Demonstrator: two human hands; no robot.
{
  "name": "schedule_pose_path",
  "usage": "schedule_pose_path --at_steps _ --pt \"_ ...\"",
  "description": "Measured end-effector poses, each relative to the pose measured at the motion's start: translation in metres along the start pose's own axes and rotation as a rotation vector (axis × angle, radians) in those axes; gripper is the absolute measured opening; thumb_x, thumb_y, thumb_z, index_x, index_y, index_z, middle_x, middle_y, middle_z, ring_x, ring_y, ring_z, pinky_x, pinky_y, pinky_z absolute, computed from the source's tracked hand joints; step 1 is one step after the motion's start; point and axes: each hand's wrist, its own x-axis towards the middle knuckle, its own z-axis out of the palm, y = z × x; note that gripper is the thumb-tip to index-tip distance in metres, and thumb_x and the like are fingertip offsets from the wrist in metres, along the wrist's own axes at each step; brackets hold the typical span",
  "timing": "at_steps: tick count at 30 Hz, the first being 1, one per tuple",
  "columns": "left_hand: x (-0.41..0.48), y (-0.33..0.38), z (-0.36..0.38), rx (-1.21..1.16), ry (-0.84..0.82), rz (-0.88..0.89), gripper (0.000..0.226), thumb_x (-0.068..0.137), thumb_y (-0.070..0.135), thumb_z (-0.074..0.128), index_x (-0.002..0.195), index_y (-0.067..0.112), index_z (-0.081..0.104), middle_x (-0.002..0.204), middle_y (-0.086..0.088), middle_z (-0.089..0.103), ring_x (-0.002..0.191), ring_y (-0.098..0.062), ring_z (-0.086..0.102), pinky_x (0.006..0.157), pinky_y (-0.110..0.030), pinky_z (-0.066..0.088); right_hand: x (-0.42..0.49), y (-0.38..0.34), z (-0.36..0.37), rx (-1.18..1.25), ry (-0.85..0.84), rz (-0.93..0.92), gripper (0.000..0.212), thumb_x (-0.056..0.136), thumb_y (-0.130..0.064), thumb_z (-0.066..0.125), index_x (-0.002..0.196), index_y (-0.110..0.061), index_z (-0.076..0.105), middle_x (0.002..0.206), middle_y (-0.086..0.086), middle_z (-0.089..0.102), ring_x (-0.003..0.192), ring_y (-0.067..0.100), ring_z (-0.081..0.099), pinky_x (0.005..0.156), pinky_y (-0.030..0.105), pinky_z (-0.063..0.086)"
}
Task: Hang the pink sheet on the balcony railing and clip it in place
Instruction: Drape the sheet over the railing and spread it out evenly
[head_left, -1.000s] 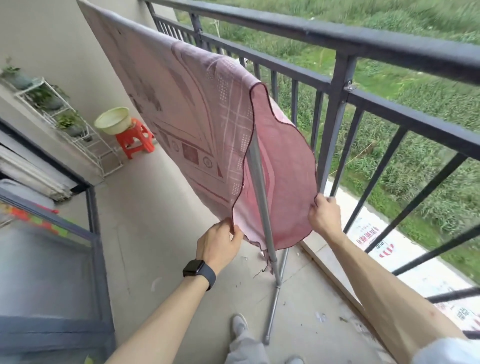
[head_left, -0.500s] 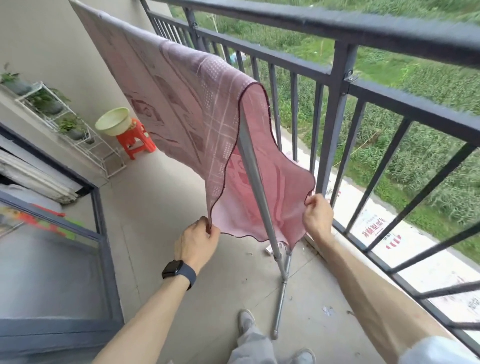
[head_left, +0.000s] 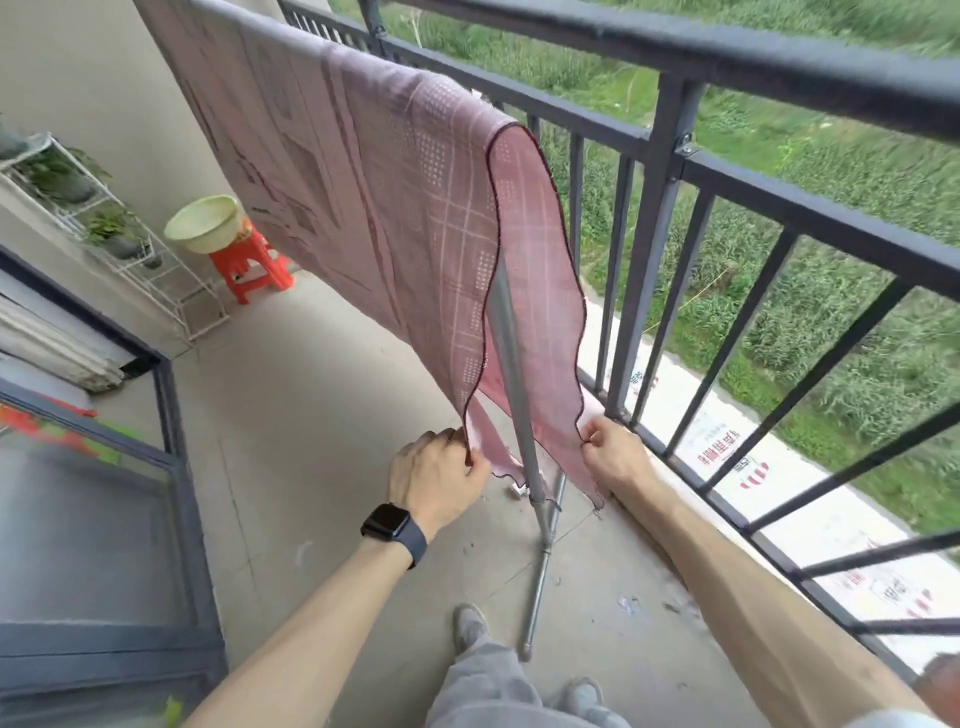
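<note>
The balcony railing (head_left: 779, 67) runs from 12 to 4 o'clock. Just inside it the pink sheet (head_left: 395, 208) hangs over a metal drying rack, whose pole (head_left: 511, 374) stands between the two flaps. At 6 o'clock the left hand (head_left: 431, 483) has its fingers closed on the near hem, and the right hand (head_left: 613, 457), at its 3 o'clock, pinches the far hem. Pull both down evenly so the hems level before clipping.

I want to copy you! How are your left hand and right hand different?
The left hand has a black wristwatch at its wrist; the right hand has a bare wrist. The left hand grips the pink patterned sheet left of the silver metal pole; the right hand grips it nearer the dark metal railing. Both pinch the sheet's lower edge.
</note>
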Motion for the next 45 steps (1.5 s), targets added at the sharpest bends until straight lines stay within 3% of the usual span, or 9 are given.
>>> schedule_pose_path --at_steps 5,10,14,18,27,33,36,41,45 --pt "0.002 -0.039 0.007 -0.023 -0.135 -0.339 0.022 0.091 0.036 0.044 0.093 0.018 0.056 0.102 -0.007 0.069 0.093 -0.036 0.064 0.073 -0.034 0.046 -0.022 0.0 0.037 0.035 -0.064 -0.007 0.012 0.083 -0.02 0.054 0.076 -0.026 0.046 0.07 -0.005 0.06 0.075 0.027 0.06 0.066 0.032 0.046" --pt "0.007 -0.06 0.01 -0.128 -0.143 -0.496 0.024 0.092 0.035 0.04 0.095 0.018 0.057 0.104 -0.013 0.068 0.09 -0.037 0.063 0.07 -0.035 0.043 -0.027 -0.013 0.047 0.002 -0.069 -0.059 0.017 0.083 -0.011 0.055 0.075 -0.024 0.047 0.061 -0.015 0.057 0.06 -0.002 0.05 0.05 0.012 0.034" --pt "-0.006 -0.081 0.003 0.01 -0.12 -0.472 0.019 0.087 0.031 0.044 0.088 0.017 0.058 0.097 -0.01 0.068 0.084 -0.037 0.063 0.065 -0.031 0.039 -0.023 -0.018 0.048 -0.038 -0.108 -0.04 0.008 0.082 -0.019 0.056 0.08 -0.022 0.049 0.071 -0.008 0.06 0.071 0.02 0.057 0.059 0.029 0.039" --pt "-0.024 -0.089 -0.005 0.11 -0.04 -0.273 0.022 0.083 0.031 0.052 0.08 0.013 0.064 0.09 -0.007 0.066 0.087 -0.034 0.064 0.067 -0.033 0.043 -0.019 -0.023 0.05 -0.024 -0.135 -0.04 0.013 0.083 -0.032 0.059 0.088 -0.022 0.052 0.078 -0.009 0.064 0.078 0.02 0.061 0.067 0.03 0.047" --pt "-0.025 0.002 0.027 -0.177 -0.142 0.031 0.025 0.08 0.029 0.05 0.073 0.008 0.062 0.084 -0.009 0.066 0.078 -0.035 0.064 0.059 -0.036 0.048 -0.02 -0.045 0.021 0.036 0.012 -0.133 0.03 0.093 -0.046 0.06 0.11 -0.021 0.058 0.102 -0.006 0.063 0.091 0.017 0.061 0.076 0.028 0.043" --pt "0.0 0.034 0.036 -0.233 -0.177 0.064 0.025 0.088 0.029 0.047 0.089 0.01 0.064 0.101 -0.011 0.068 0.092 -0.037 0.064 0.072 -0.038 0.049 -0.033 -0.069 -0.015 0.053 0.093 -0.215 0.005 0.094 -0.031 0.058 0.091 -0.03 0.063 0.087 -0.009 0.068 0.082 0.013 0.066 0.069 0.023 0.043" --pt "0.016 0.048 0.038 -0.224 -0.218 0.086 0.026 0.092 0.03 0.046 0.1 0.012 0.062 0.108 -0.012 0.068 0.098 -0.038 0.064 0.074 -0.039 0.048 -0.038 -0.077 -0.025 0.144 0.053 -0.239 0.015 0.082 -0.028 0.057 0.089 -0.04 0.066 0.09 -0.015 0.073 0.085 0.001 0.07 0.066 0.011 0.045" --pt "0.029 0.06 0.043 -0.233 -0.241 0.118 0.025 0.093 0.031 0.045 0.106 0.017 0.061 0.103 -0.011 0.071 0.091 -0.036 0.067 0.069 -0.036 0.047 -0.052 -0.091 -0.042 0.238 0.097 -0.335 0.042 0.08 -0.013 0.06 0.07 -0.054 0.061 0.076 -0.019 0.072 0.08 0.0 0.07 0.065 0.012 0.045" --pt "0.035 0.06 0.048 -0.214 -0.251 0.125 0.029 0.094 0.033 0.041 0.109 0.019 0.062 0.102 -0.01 0.072 0.093 -0.035 0.068 0.074 -0.036 0.049 -0.062 -0.092 -0.048 0.241 0.109 -0.429 0.028 0.075 -0.024 0.062 0.08 -0.052 0.062 0.085 -0.017 0.068 0.083 0.002 0.065 0.073 0.027 0.053"
